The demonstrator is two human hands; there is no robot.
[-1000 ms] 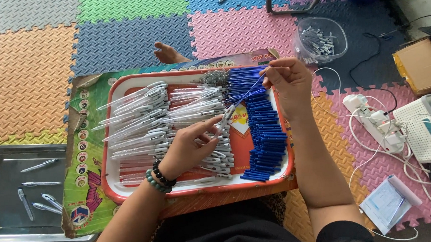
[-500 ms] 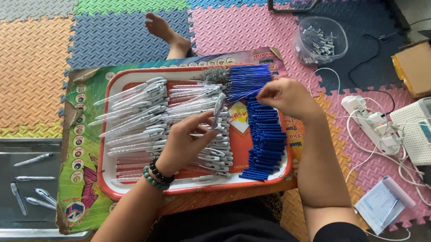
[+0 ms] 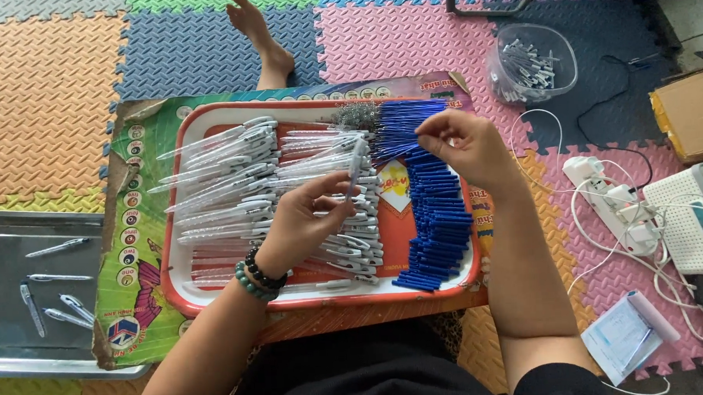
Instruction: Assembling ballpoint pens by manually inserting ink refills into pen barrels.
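1. The left hand [image 3: 302,219] pinched a clear plastic pen barrel [image 3: 356,165] between thumb and fingers, holding it upright over the red tray [image 3: 175,266].
2. The right hand [image 3: 462,143] hovered at the tray's top edge, fingertips closed on a thin blue refill [image 3: 400,141] at the pile's top.
3. Clear pen barrels [image 3: 226,178] lay in rows across the tray's left half; blue pen parts [image 3: 438,218] were stacked in a column on its right.
4. A small tangle of metal springs [image 3: 356,115] sat between them at the top.
5. The tray rested on a glossy green printed sheet [image 3: 129,299] with round badges along its edge.
6. A metal tray [image 3: 3,264] holding a few finished pens lay to the left on foam floor mats [image 3: 44,84].
7. A clear plastic tub [image 3: 530,63] of small parts stood beyond the right hand.
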